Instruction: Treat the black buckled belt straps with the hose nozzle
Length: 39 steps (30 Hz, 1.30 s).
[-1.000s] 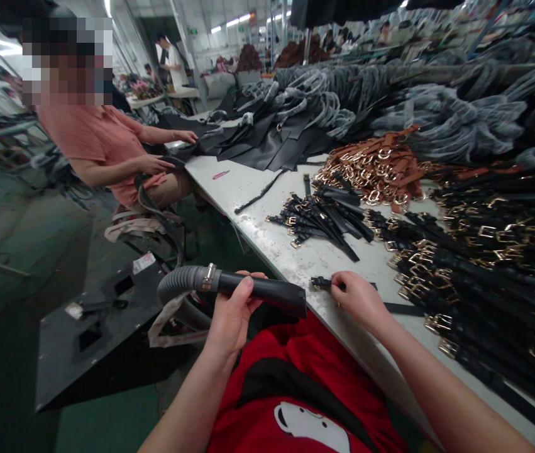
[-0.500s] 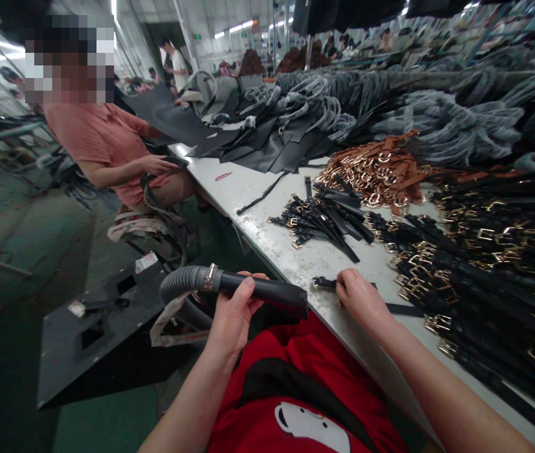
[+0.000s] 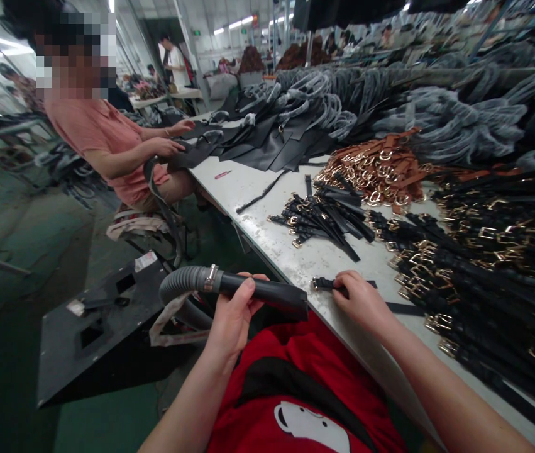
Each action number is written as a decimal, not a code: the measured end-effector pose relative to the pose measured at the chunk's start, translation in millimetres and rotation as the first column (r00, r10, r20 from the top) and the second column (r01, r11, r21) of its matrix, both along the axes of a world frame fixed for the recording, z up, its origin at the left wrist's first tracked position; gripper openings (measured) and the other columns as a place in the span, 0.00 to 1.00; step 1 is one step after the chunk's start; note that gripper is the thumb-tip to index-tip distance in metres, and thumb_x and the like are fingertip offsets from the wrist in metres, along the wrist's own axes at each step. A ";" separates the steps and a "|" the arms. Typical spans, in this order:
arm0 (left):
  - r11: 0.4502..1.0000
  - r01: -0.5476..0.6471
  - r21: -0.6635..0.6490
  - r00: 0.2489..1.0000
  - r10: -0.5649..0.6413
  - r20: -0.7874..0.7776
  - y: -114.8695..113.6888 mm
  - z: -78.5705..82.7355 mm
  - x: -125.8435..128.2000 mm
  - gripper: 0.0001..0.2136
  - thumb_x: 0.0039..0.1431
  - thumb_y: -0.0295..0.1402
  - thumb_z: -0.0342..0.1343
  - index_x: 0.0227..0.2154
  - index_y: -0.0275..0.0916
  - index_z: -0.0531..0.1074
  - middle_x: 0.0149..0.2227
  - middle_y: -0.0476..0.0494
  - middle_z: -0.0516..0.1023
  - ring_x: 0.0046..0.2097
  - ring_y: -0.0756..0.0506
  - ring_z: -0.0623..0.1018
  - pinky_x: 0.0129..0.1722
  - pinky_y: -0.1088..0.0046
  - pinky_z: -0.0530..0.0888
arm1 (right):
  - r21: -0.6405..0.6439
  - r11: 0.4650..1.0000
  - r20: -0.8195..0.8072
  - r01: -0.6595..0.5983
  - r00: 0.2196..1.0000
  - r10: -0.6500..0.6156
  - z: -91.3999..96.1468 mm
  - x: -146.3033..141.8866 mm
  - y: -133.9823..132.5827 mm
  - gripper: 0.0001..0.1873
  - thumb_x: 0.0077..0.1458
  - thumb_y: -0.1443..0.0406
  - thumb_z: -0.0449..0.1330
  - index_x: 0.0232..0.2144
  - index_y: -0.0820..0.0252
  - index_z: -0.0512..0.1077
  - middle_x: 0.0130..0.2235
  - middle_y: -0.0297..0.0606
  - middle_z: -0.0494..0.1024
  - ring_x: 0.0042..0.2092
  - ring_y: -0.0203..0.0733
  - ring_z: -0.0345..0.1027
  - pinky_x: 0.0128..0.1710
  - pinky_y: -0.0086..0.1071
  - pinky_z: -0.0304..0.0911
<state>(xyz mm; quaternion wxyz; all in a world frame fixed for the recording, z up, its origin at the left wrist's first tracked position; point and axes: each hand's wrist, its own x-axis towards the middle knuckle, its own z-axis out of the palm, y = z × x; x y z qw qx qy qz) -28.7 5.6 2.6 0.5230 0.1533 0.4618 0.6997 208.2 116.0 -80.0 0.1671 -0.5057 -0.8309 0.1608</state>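
Observation:
My left hand (image 3: 232,318) is wrapped round a black nozzle (image 3: 274,294) on a grey ribbed hose (image 3: 180,284), held just off the table's near edge. The nozzle's mouth points at a short black strap (image 3: 326,284) lying on the white table (image 3: 295,258). My right hand (image 3: 361,302) presses down on that strap with its fingers closed over it. A longer black strip runs out to the right from under this hand.
Heaps of black straps with gold buckles (image 3: 484,251) fill the table's right side, a smaller pile (image 3: 319,217) lies in the middle, brown ones (image 3: 380,167) behind. A person in a pink shirt (image 3: 102,141) handles black sheets (image 3: 258,141) at the far left. A black metal stand (image 3: 102,321) sits on the floor.
My hands have barely shifted; the right one slid slightly along the strap. The person in pink lowered a raised black sheet and now has both hands on the material at the table.

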 end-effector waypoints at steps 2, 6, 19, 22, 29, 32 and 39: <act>1.000 0.002 -0.003 1.000 -0.002 0.000 1.4 -0.3 1.1 0.14 0.46 0.36 0.66 0.35 0.39 0.71 0.34 0.45 0.81 0.40 0.45 0.78 0.42 0.64 0.74 | 0.010 1.000 0.034 0.005 0.999 -0.005 0.8 -3.3 -2.0 0.04 0.52 0.67 0.52 0.31 0.59 0.66 0.41 0.44 0.72 0.42 0.44 0.67 0.43 0.35 0.61; 1.000 0.009 -0.008 1.000 -0.009 -0.009 1.9 0.2 1.2 0.15 0.45 0.37 0.66 0.35 0.39 0.71 0.35 0.45 0.81 0.40 0.45 0.78 0.42 0.65 0.74 | 0.011 0.999 0.104 0.044 0.994 -0.045 4.1 -6.7 -1.9 0.07 0.54 0.69 0.49 0.30 0.59 0.67 0.40 0.44 0.73 0.41 0.44 0.68 0.41 0.34 0.60; 0.999 -0.020 -0.027 1.000 0.020 -0.010 1.9 2.8 -0.2 0.16 0.44 0.37 0.67 0.35 0.39 0.71 0.34 0.46 0.81 0.40 0.45 0.79 0.41 0.65 0.74 | 0.101 0.955 0.374 -0.280 0.900 0.225 28.3 -35.7 -4.5 0.17 0.55 0.69 0.52 0.47 0.57 0.70 0.48 0.41 0.74 0.46 0.47 0.66 0.42 0.37 0.55; 0.999 -0.033 -0.031 0.999 0.033 -0.003 1.5 2.8 -2.9 0.16 0.44 0.36 0.67 0.35 0.39 0.70 0.34 0.46 0.81 0.40 0.45 0.79 0.41 0.65 0.74 | 0.072 0.959 0.409 -0.274 0.885 0.222 27.7 -41.1 -2.6 0.11 0.55 0.67 0.53 0.40 0.59 0.71 0.43 0.42 0.75 0.43 0.47 0.66 0.40 0.36 0.55; 0.999 -0.034 -0.025 0.999 0.035 0.012 3.3 0.4 -5.4 0.16 0.44 0.36 0.67 0.35 0.39 0.70 0.34 0.46 0.81 0.40 0.45 0.79 0.42 0.64 0.74 | 0.054 0.995 0.379 -0.087 0.923 0.060 23.1 -31.7 8.7 0.18 0.58 0.68 0.48 0.50 0.61 0.66 0.45 0.42 0.75 0.45 0.45 0.66 0.41 0.34 0.55; 0.999 -0.031 -0.029 0.999 0.032 0.018 4.2 -0.1 -3.7 0.16 0.44 0.36 0.67 0.35 0.39 0.70 0.34 0.46 0.81 0.40 0.45 0.79 0.42 0.64 0.74 | 0.038 0.997 0.403 -0.072 0.914 0.051 27.2 -38.2 5.7 0.13 0.60 0.64 0.48 0.44 0.58 0.69 0.42 0.42 0.75 0.43 0.45 0.66 0.38 0.34 0.55; 0.998 -0.037 -0.058 0.999 0.036 -0.018 0.6 -0.4 -9.3 0.16 0.44 0.37 0.66 0.35 0.40 0.70 0.35 0.46 0.81 0.41 0.43 0.79 0.44 0.62 0.73 | 0.081 0.993 0.332 -0.088 0.941 0.056 31.0 -29.9 -5.0 0.28 0.57 0.48 0.51 0.50 0.61 0.67 0.46 0.49 0.74 0.45 0.51 0.66 0.42 0.39 0.58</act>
